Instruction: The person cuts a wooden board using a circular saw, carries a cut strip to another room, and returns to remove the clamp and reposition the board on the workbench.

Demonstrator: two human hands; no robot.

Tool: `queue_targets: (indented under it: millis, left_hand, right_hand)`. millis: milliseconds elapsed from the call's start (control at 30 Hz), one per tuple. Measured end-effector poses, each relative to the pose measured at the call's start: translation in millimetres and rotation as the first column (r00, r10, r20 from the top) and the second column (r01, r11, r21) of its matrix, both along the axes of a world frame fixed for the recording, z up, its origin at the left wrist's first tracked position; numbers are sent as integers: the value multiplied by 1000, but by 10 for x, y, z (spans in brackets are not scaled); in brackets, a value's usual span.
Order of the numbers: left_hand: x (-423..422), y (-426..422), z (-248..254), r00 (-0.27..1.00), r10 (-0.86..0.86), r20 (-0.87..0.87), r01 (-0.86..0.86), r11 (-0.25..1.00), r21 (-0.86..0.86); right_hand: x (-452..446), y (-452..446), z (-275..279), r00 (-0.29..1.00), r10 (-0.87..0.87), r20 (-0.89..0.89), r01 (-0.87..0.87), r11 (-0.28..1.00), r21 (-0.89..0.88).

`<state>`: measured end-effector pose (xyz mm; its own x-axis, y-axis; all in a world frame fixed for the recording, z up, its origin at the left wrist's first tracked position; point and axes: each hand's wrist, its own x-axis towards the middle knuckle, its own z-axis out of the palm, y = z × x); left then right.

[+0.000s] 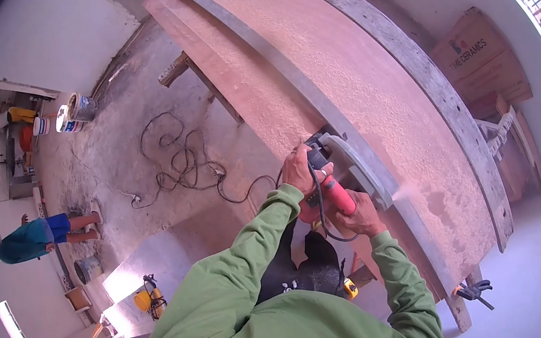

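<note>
A bare, dusty floor [116, 139] spreads across the left; beside it a wide pinkish board [369, 77] runs from the far middle to the near right, its face strewn with pale dust and a few darker patches; a grey plank [443, 80] lies along the board's right edge; a long, flat metal strip [274, 49] runs lengthwise over the board, from the far end to the near right.

On the left, well apart from you, a person [29, 240] in a teal top and blue shorts stands near the wall; on the right, a sheet of printed cardboard [482, 60] leans against the other wall; a dark cord [190, 170] lies in loose loops on the floor to your left, one length rising towards your left wrist; buckets [79, 108] stand at the far left.

Your red, black and grey saw [358, 168] is on the board's near part, at the metal strip, with a faint spray of dust just right of its guard; your left hand [297, 170] grips its dark front part; your right hand [364, 214] is wrapped around its red handle; a black and orange clamp [472, 291] sits at the board's near right corner; a yellow tape measure [350, 288] shows near your waist.
</note>
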<state>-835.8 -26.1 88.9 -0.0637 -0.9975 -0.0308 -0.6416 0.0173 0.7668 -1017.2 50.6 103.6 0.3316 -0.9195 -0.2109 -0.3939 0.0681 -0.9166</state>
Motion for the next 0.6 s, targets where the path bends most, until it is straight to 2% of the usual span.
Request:
queue_targets:
  millis: [100,233,300,400,600]
  left_hand:
    - [66,-77,141,1000,4,-22,-4,1000,24]
    - [153,-177,53,1000,23,-9,-23,999,48]
    - [203,-251,19,1000,13,-24,-13,1000,1]
    - [272,-328,53,999,12,-39,-11,1000,15]
    - [384,-468,86,999,9,-36,-8,1000,29]
  right_hand:
    - [74,-71,-26,1000,-4,-8,3,999,-37]
    - [169,-176,-18,1000,-10,-10,9,1000,-29]
    - [215,-246,-8,999,-3,-32,2,999,-38]
    - [280,-323,-18,1000,-20,3,20,999,30]
    - [384,-450,-84,1000,-16,-19,15,1000,-10]
